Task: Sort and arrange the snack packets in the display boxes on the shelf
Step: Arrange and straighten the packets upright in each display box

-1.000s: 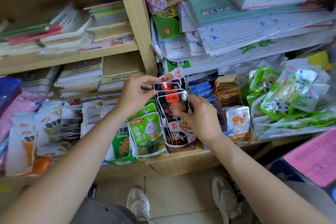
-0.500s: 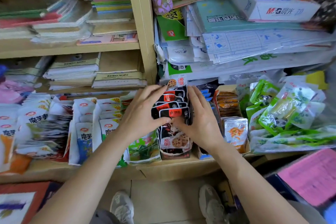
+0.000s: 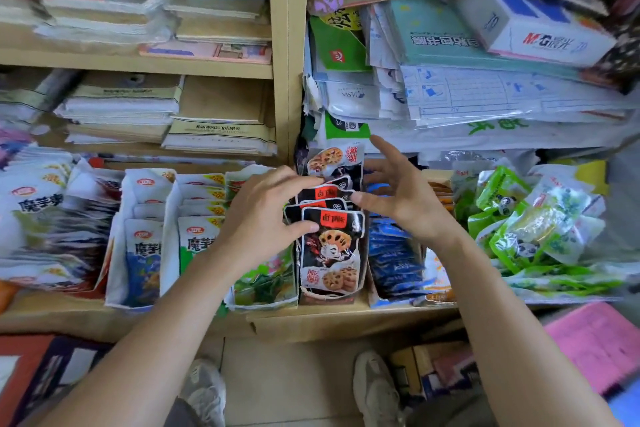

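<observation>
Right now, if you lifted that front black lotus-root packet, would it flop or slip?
Probably floppy: the black lotus-root packet is a thin pouch. Likely slippery: its film looks glossy. Seemingly light: the left hand steadies it by thumb.

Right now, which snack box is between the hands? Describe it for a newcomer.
Find the wooden upright post dividing the shelving. Below it, in the row of display boxes, the left hand holds a stack of black packets. Only these are black with a red label and lotus-root slices; green packets sit left, blue packets right.
</observation>
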Motion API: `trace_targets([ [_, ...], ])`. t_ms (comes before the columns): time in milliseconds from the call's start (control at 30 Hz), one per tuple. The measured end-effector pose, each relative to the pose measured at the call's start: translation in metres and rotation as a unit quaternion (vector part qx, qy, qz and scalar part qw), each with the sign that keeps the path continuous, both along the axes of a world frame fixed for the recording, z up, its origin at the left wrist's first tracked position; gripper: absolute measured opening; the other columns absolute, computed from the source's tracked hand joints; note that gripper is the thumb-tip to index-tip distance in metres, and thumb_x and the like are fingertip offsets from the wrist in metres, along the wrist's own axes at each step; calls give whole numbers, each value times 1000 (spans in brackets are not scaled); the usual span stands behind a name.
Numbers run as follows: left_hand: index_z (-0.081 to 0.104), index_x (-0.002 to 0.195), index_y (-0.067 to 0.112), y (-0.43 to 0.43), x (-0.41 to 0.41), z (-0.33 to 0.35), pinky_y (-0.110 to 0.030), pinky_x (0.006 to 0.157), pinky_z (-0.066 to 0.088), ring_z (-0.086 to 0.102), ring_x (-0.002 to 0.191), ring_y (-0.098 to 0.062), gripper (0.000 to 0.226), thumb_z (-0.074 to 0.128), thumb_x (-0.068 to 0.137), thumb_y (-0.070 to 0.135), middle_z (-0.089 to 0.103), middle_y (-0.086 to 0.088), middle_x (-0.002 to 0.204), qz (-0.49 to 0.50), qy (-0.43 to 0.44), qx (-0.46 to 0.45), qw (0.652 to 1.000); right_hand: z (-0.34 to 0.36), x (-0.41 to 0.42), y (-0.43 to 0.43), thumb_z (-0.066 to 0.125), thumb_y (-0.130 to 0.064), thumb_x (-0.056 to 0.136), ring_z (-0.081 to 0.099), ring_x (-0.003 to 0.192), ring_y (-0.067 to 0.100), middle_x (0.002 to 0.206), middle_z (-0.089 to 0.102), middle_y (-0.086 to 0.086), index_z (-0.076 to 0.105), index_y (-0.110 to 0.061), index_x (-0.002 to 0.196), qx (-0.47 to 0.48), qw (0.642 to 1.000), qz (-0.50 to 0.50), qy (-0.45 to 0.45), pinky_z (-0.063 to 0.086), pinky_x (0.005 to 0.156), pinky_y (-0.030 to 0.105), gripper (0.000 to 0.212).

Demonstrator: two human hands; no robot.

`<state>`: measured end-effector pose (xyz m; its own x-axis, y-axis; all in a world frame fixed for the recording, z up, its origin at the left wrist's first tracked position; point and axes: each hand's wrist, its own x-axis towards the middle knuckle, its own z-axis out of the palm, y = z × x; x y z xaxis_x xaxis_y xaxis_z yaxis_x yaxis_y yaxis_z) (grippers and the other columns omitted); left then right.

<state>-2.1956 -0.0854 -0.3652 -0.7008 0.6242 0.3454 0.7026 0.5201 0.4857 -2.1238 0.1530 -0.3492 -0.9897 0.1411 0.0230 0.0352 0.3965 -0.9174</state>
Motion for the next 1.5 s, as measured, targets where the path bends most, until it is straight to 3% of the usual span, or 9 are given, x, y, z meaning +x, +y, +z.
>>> trace_targets([
  [67,63,131,31,0,0,-1,-34,89,41,55,104,-16,63,85,74,43,57,14,113,1,12,-3,1000,7,-4,5,82,-44,76,64,109,20,127,60,3,31,-38,152,-22,999,15,-20,53,94,42,91],
  [200,61,130,30,4,2,-5,-35,97,40,54,115,-13,66,78,74,59,64,12,124,-14,56,-36,998,21,-16,7,70,-40,89,64,92,31,104,67,17,68,-25,116,-34,997,56,-27,53,88,49,31],
  [367,62,132,30,7,10,-6,-36,94,41,55,112,-14,65,77,74,58,67,12,123,-30,70,-23,997,34,-33,6,72,-14,90,70,79,41,84,73,21,70,-4,93,81,996,25,-9,59,73,56,11],
  [467,65,129,28,4,14,-10,-38,93,44,56,110,-15,62,78,75,55,69,10,118,-19,86,-10,996,41,-35,7,73,-15,88,68,76,45,83,70,30,69,-5,96,65,998,-12,18,62,69,48,13],
  [867,66,127,24,-7,21,-17,-40,100,42,53,115,-18,61,74,75,56,61,8,125,-18,97,20,995,21,-27,2,68,-14,92,74,71,18,78,76,0,77,-8,97,103,992,24,-64,61,67,28,12],
  [1000,64,130,25,-6,20,-16,-41,103,41,52,121,-18,62,75,76,54,58,8,135,-11,95,13,995,40,-16,-4,64,-32,95,66,107,3,114,72,-7,70,-21,122,109,992,57,-34,52,95,25,29],
  [1200,54,143,26,-2,17,-14,-37,105,39,53,123,-16,71,80,79,43,55,10,140,-9,95,4,995,35,19,-16,77,-39,83,35,137,-7,152,40,-15,48,-32,145,220,963,156,-26,30,107,7,68],
  [1367,43,151,28,-3,16,-11,-39,113,32,45,136,-16,80,81,81,35,43,10,153,-25,86,-19,996,-1,16,-26,81,-31,80,42,137,24,154,40,-5,45,-29,147,357,927,90,69,41,111,45,76],
  [1500,26,159,29,-3,15,-13,-45,117,27,33,144,-21,112,79,68,66,28,4,164,-37,102,-103,989,-5,11,-32,87,-40,69,51,122,27,141,54,-2,49,-24,144,426,899,61,81,47,99,49,86],
])
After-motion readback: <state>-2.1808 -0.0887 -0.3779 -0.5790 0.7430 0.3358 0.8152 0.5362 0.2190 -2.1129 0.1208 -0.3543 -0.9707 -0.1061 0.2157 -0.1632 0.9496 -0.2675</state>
